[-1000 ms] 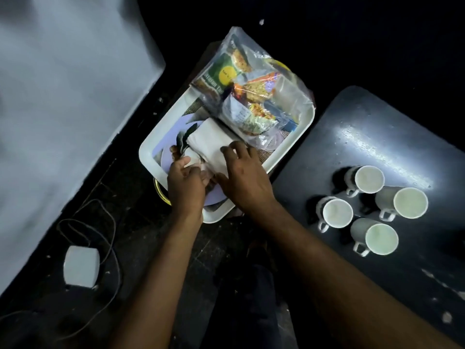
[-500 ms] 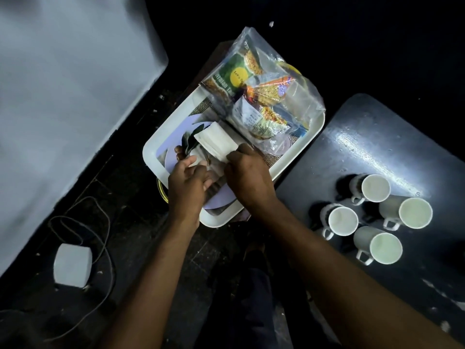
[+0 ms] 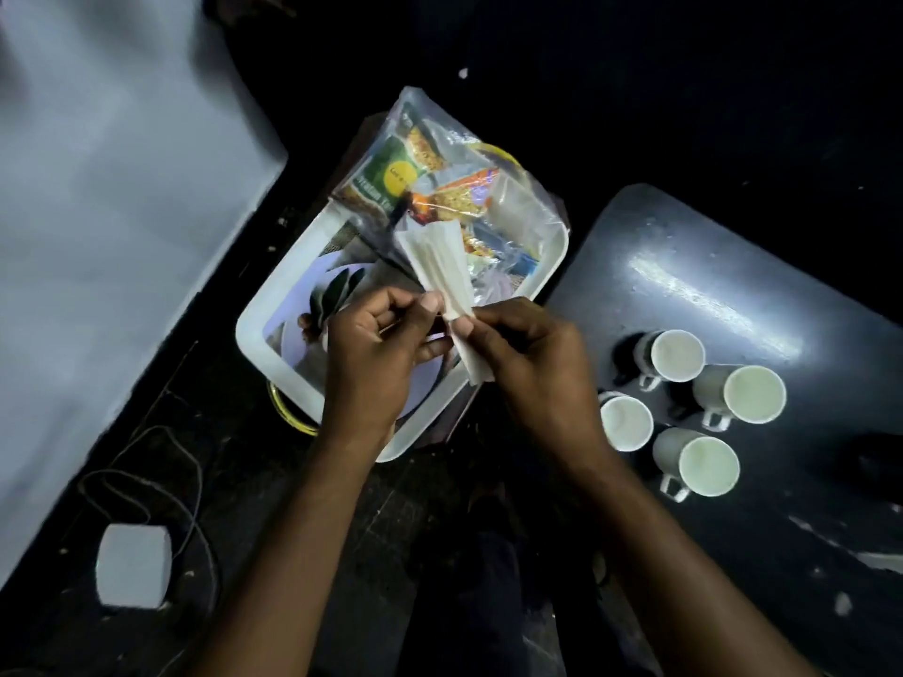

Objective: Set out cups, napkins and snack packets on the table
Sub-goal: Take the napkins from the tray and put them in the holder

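Note:
A folded stack of white napkins [image 3: 442,266] is held up above the white tray [image 3: 273,354], fanned at its far end. My left hand [image 3: 376,349] pinches its near left edge and my right hand [image 3: 532,364] grips its near right side. At the tray's far end lies a clear plastic bag of snack packets [image 3: 440,188]. Several white cups [image 3: 677,356] stand together on the dark table [image 3: 684,266] to the right.
A white box with a dark cable [image 3: 132,564] lies on the dark floor at lower left. A pale wall or sheet [image 3: 97,212] fills the left side. My legs are below the tray, between floor and table.
The napkin stack has been lifted off the tray and now stands upright between both hands, which rose with it. The view has shifted slightly.

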